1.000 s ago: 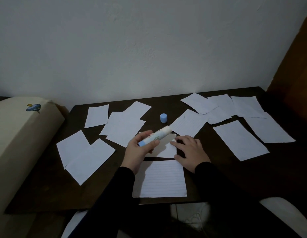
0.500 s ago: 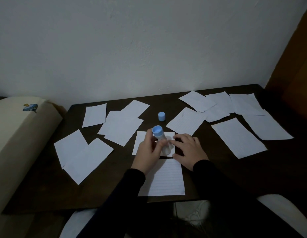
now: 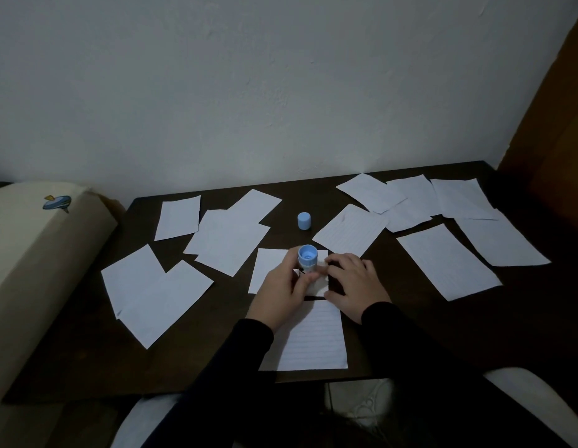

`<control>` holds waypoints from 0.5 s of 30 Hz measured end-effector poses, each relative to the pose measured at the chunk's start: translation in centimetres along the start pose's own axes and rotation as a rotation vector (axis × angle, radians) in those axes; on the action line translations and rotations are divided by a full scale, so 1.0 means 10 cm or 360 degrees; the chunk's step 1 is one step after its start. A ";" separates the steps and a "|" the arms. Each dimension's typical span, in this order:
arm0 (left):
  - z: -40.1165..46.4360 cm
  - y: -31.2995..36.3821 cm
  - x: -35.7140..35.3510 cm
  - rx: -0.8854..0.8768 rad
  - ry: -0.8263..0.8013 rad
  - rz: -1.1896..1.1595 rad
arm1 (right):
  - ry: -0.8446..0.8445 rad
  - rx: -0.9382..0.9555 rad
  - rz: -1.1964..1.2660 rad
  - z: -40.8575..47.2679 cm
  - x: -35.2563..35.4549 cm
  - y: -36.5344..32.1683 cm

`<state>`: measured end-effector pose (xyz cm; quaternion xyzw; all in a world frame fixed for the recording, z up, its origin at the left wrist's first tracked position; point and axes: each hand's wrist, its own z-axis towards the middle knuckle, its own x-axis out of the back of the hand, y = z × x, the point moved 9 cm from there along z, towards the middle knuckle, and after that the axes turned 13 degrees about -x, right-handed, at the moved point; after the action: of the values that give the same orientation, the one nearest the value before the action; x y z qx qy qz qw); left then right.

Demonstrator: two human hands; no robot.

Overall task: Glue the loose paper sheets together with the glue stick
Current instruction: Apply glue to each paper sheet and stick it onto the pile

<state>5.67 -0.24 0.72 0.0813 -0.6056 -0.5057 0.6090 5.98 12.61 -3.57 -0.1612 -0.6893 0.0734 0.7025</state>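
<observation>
My left hand (image 3: 282, 287) grips a white glue stick (image 3: 307, 260) held upright, its blue base end up and its tip down on a small white sheet (image 3: 269, 270) at the table's middle. My right hand (image 3: 355, 282) lies flat on that sheet's right edge, fingers spread. A lined sheet (image 3: 313, 337) lies just below, near the front edge. The blue cap (image 3: 304, 220) stands alone behind the sheet.
Several loose white sheets are scattered over the dark wooden table (image 3: 410, 318), some at the left (image 3: 158, 295), some at the back right (image 3: 446, 260). A beige cushion (image 3: 32, 253) borders the left side. A white wall rises behind the table.
The glue stick has swung from lying slanted in my left hand to standing upright with its tip on the small sheet. My right hand stays pressed on the sheet.
</observation>
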 end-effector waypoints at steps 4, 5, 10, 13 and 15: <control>-0.05 -0.13 0.13 0.0047 0.0040 0.0020 | 0.0002 -0.0007 -0.0015 0.01 -0.01 0.00; -0.06 -0.16 0.15 0.0061 0.0045 0.0026 | -0.0002 -0.0008 -0.0019 0.01 -0.01 0.00; -0.09 -0.31 0.25 0.0120 0.0087 0.0050 | -0.0020 -0.0017 -0.0026 0.02 -0.03 0.02; -0.12 -0.40 0.31 0.0197 0.0126 0.0004 | -0.0012 -0.0007 -0.0003 0.01 -0.02 0.02; -0.16 -0.43 0.36 0.0222 0.0161 -0.0033 | -0.0002 -0.0002 0.0003 0.01 -0.02 0.02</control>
<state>3.85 -5.62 -0.39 0.1552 -0.6071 -0.4636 0.6264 5.93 12.72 -3.81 -0.1622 -0.6897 0.0736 0.7019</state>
